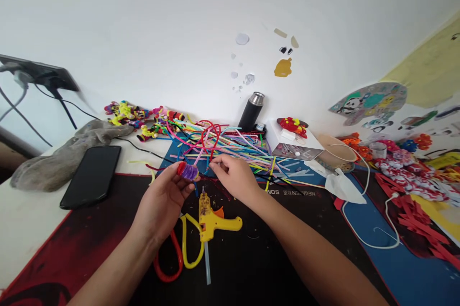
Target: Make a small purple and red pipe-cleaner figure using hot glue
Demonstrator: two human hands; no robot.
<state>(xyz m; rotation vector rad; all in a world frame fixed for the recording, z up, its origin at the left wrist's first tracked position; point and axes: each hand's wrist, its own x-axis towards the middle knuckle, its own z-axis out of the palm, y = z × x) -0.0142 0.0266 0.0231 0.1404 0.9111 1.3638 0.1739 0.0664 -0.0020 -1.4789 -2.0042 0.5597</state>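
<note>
My left hand (163, 200) is closed around a small coiled pipe-cleaner piece (188, 171), purple with a red end, held up between thumb and fingers. Just to its right, my right hand (233, 176) has thumb and forefinger pinched together. Whatever sits in that pinch is too small to make out; a red pipe cleaner (211, 135) curves down close behind the fingertips. Below both hands a yellow glue gun (212, 219) lies on the dark mat, its nozzle pointing away and a clear glue stick (207, 263) jutting from its back. Scissors (192, 243) with red and yellow handles lie beside it.
Loose pipe cleaners (230, 145) are heaped behind my hands. A black flask (251, 111) and a white box (293, 140) stand by the wall. A phone (91, 176) and small finished figures (125, 114) are at left. White cable (381, 247) and red strips (419, 222) lie right.
</note>
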